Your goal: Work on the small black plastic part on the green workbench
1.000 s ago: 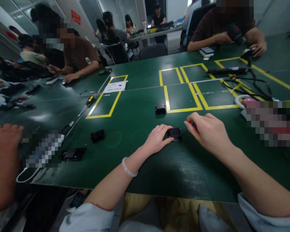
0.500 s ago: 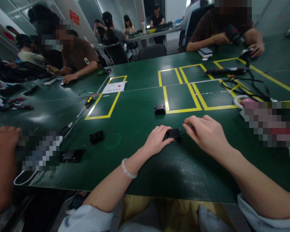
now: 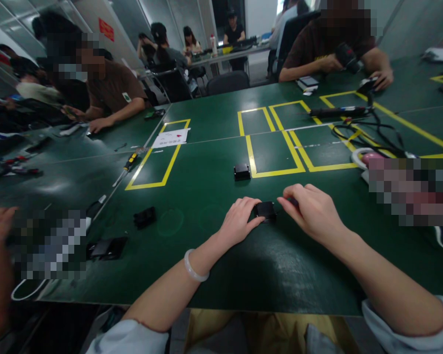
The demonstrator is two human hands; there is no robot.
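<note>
My left hand [image 3: 239,219] lies on the green table with thumb and fingers closed around the left side of a small black rectangular block [image 3: 266,211]. Small pins or stubs stick out at the block's right end. Just right of it, my right hand [image 3: 313,210] is pinched shut, its fingertips apart from the block. A bit of something dark shows within that pinch, too hidden to name. Another small black block [image 3: 241,171] stands farther back, beside a yellow tape outline.
A black part [image 3: 144,217] and a flat black piece [image 3: 107,248] lie to the left. A yellow-black screwdriver [image 3: 130,162] rests near the table seam. Dark cables [image 3: 376,135] tangle at the right. Across the table, a person [image 3: 335,54] holds a power drill [image 3: 349,58].
The thin dark thing seen between my right fingers and the block no longer spans that gap. My left hand keeps its hold. The whole view has shifted slightly.
</note>
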